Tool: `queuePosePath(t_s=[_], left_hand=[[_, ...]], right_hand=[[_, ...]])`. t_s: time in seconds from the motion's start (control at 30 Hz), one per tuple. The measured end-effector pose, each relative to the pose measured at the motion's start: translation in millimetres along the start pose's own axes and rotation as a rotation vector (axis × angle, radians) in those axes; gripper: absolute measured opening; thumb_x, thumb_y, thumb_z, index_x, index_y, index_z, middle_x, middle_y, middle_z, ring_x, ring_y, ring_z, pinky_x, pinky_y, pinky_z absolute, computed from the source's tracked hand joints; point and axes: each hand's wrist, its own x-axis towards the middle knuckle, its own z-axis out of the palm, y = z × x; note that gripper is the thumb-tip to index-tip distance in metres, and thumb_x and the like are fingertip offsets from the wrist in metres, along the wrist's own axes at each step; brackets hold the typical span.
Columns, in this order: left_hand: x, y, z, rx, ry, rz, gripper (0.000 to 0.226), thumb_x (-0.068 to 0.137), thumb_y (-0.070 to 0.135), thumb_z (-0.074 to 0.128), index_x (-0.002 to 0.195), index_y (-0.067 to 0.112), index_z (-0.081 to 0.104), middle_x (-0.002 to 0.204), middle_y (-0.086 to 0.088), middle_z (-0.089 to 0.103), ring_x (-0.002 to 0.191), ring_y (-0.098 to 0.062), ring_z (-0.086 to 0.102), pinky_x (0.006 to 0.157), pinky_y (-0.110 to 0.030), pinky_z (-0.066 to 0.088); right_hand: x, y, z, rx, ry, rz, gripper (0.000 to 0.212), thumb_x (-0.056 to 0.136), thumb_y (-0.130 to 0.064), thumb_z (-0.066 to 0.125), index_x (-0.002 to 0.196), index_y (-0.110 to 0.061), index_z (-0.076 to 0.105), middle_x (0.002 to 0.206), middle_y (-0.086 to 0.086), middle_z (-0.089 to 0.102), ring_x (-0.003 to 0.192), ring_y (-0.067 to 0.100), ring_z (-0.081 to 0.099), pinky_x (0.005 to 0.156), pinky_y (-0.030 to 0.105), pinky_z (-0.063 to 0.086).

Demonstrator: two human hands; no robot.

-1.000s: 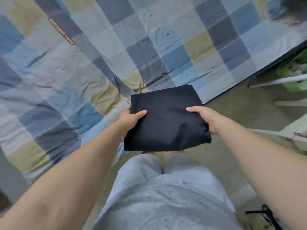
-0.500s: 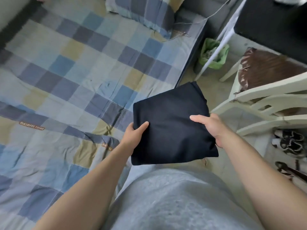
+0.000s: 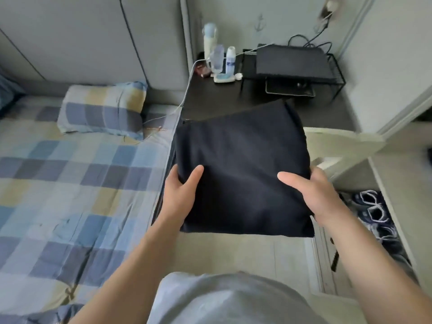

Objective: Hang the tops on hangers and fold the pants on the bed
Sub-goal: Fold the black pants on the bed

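Observation:
A dark navy garment, the folded pants point(image 3: 240, 164), forms a thick square held in the air in front of me, beside the bed's right edge. My left hand point(image 3: 181, 190) grips its left side with the thumb on top. My right hand point(image 3: 311, 195) grips its right side the same way. The bed point(image 3: 70, 183) with a blue, grey and yellow checked sheet lies to the left. No hangers or tops are in view.
A checked pillow point(image 3: 102, 108) lies at the head of the bed. A dark bedside table point(image 3: 210, 99) holds bottles point(image 3: 217, 59), a cable and a black wire rack point(image 3: 294, 66). A white chair point(image 3: 346, 146) stands right of the pants, with shoes point(image 3: 374, 211) on the floor.
I have turned right, away from the bed's middle toward the bedside table. The folded pants stayed in both hands and now hang off the bed's side, over the floor.

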Motion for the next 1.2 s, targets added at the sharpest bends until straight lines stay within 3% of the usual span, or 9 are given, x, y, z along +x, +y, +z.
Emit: queuePosePath(t_s=[0.23,0.37,0.43,0.5,0.6,0.7,0.87,1.03,1.2], left_hand=[[12.9,86.2,146.8,0.098,-0.203,0.277,0.028,0.082,0.058,0.068,0.106,0.044,0.065,0.101,0.024,0.072,0.094,0.006,0.067,0.081,-0.024,0.052],[17.8,123.7,234.7,0.153,-0.327,0.400,0.025,0.082,0.057,0.069,0.100,0.040,0.063,0.096,0.028,0.070,0.090,0.011,0.065,0.074,-0.009,0.046],[22.1,138.0,280.9,0.170,-0.395,0.446,0.023,0.085,0.051,0.071,0.101,0.038,0.063,0.095,0.027,0.070,0.089,0.010,0.064,0.074,-0.013,0.046],[28.2,151.4,327.6,0.173,-0.482,0.468,0.026,0.086,0.049,0.073,0.106,0.036,0.063,0.098,0.026,0.070,0.091,0.008,0.065,0.077,-0.020,0.049],[39.9,170.2,403.1,0.196,-0.630,0.495,0.031,0.085,0.050,0.073,0.111,0.036,0.063,0.101,0.026,0.070,0.092,0.008,0.066,0.079,-0.023,0.051],[53.0,185.4,488.7,0.243,-0.794,0.501,0.030,0.085,0.049,0.074,0.109,0.035,0.063,0.100,0.023,0.072,0.091,0.004,0.068,0.079,-0.027,0.054],[59.7,198.1,631.6,0.425,-1.034,0.501,0.029,0.084,0.054,0.071,0.108,0.043,0.059,0.098,0.022,0.069,0.091,0.000,0.067,0.074,-0.023,0.053],[53.0,183.6,763.0,0.574,-1.227,0.552,0.047,0.086,0.051,0.072,0.125,0.030,0.058,0.104,0.022,0.065,0.099,-0.006,0.065,0.081,-0.026,0.051],[22.7,138.8,859.1,0.665,-1.410,0.501,0.051,0.089,0.042,0.072,0.133,0.024,0.055,0.117,0.012,0.066,0.113,-0.014,0.063,0.095,-0.032,0.050]], right_hand=[[-14.1,-19.1,-136.9,0.121,0.310,-0.090,0.028,0.070,-0.027,0.075,0.098,-0.031,0.076,0.104,-0.001,0.077,0.096,0.020,0.074,0.080,0.039,0.058],[-20.5,-13.8,-203.4,0.186,0.468,-0.103,0.047,0.070,-0.031,0.076,0.116,-0.022,0.070,0.111,-0.002,0.076,0.100,0.019,0.073,0.083,0.040,0.058],[-18.3,-11.3,-236.0,0.217,0.531,-0.105,0.052,0.067,-0.037,0.078,0.116,-0.022,0.071,0.113,-0.001,0.075,0.103,0.021,0.072,0.086,0.043,0.057],[-14.1,-7.0,-268.2,0.248,0.596,-0.108,0.051,0.065,-0.042,0.078,0.114,-0.028,0.072,0.114,-0.002,0.075,0.104,0.020,0.072,0.086,0.042,0.057],[-6.6,1.5,-315.6,0.331,0.703,-0.126,0.042,0.065,-0.043,0.079,0.107,-0.042,0.073,0.111,-0.009,0.075,0.099,0.014,0.073,0.073,0.028,0.060],[4.1,10.3,-365.5,0.402,0.847,-0.131,0.042,0.064,-0.043,0.082,0.105,-0.041,0.074,0.111,-0.009,0.075,0.098,0.012,0.073,0.068,0.020,0.058],[23.4,28.8,-440.5,0.519,1.064,-0.067,0.034,0.071,-0.037,0.080,0.105,-0.037,0.074,0.111,-0.006,0.075,0.097,0.013,0.073,0.068,0.021,0.059],[35.9,55.6,-498.9,0.624,1.190,0.044,0.039,0.073,-0.042,0.079,0.111,-0.040,0.071,0.115,-0.007,0.074,0.103,0.015,0.072,0.080,0.030,0.057],[30.8,86.1,-549.1,0.713,1.308,0.153,0.069,0.064,-0.046,0.089,0.126,-0.027,0.065,0.115,0.002,0.074,0.103,0.024,0.073,0.080,0.035,0.058]])
